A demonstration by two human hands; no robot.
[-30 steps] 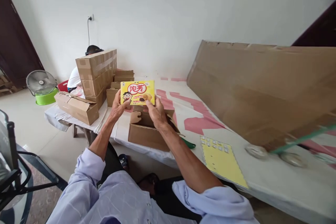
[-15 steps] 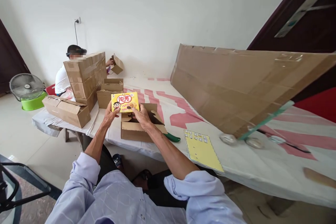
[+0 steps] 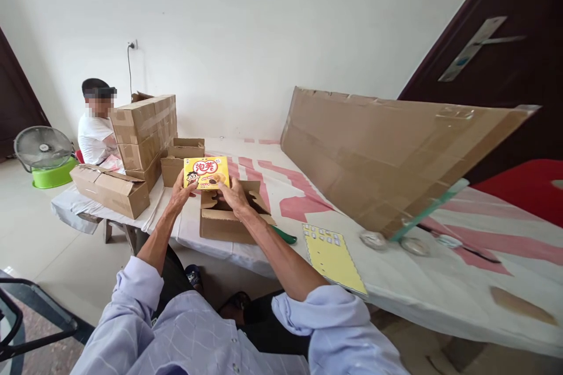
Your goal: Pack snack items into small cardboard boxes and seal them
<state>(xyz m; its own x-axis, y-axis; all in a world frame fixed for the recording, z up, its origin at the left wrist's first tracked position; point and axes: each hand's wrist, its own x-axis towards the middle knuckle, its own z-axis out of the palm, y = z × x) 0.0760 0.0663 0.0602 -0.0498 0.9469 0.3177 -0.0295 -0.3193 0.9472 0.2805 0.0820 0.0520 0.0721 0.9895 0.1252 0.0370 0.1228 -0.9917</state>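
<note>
Between my two hands I hold a yellow snack box [image 3: 206, 173] with red lettering and a cartoon figure, its printed front facing me. My left hand [image 3: 181, 190] grips the lower left corner, thumb on the front. At the lower right corner my right hand [image 3: 233, 194] is closed on the same box. Just under it, an open cardboard carton [image 3: 229, 225] stands on the table, its flaps up; my right forearm hides part of it. A green-handled tool [image 3: 285, 235] lies partly behind that forearm.
A yellow sheet [image 3: 333, 258] lies right of the carton. Stacked cartons [image 3: 147, 129] and a long carton [image 3: 112, 190] stand left, near another person [image 3: 94, 129]. A large cardboard panel [image 3: 387, 152] leans at right by rolls of tape [image 3: 373, 239]. A fan [image 3: 44, 147] stands far left.
The view has shifted slightly. My hands still hold the snack box in nearly the same pose. The other person has leaned back left, and the small carton they held up has gone from sight.
</note>
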